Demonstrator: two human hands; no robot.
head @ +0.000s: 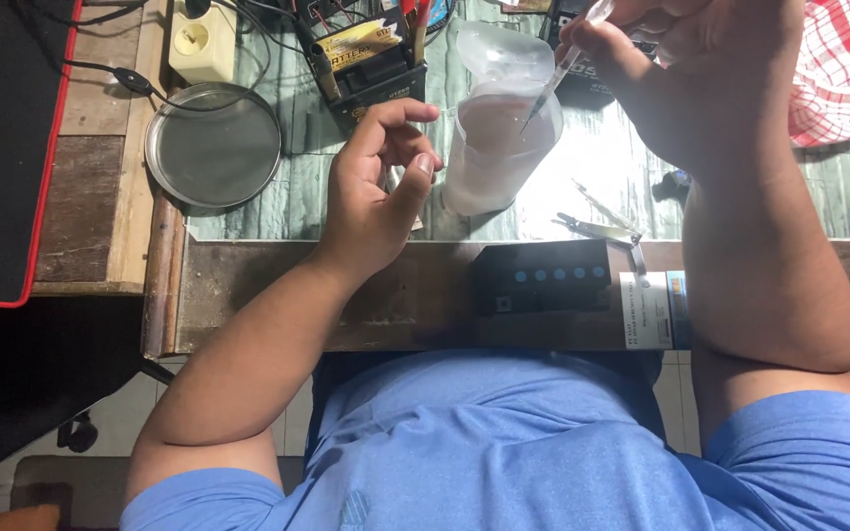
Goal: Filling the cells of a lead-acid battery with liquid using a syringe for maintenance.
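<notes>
Two hands work over a translucent plastic jug that stands on the bench, near its front edge. Seen from the head camera, the right hand is raised above the jug, its fingers pinched together on a slim clear syringe whose tip points down into the jug's open mouth. The left hand rests just beside the jug on its left, fingers curled loosely toward the thumb; a small pale thing seems to sit between them, though what it is cannot be told. A round metal dish lies well to the left, and a black battery stands behind the jug with wires about it. A second black box with blue caps sits at the bench's front edge, tweezers just behind it.

The likely trouble: the jug is not gripped, so a nudge from the syringe or the left knuckles could tip it and spill liquid toward the battery and wires. A slanted tip could also drip outside the rim.
</notes>
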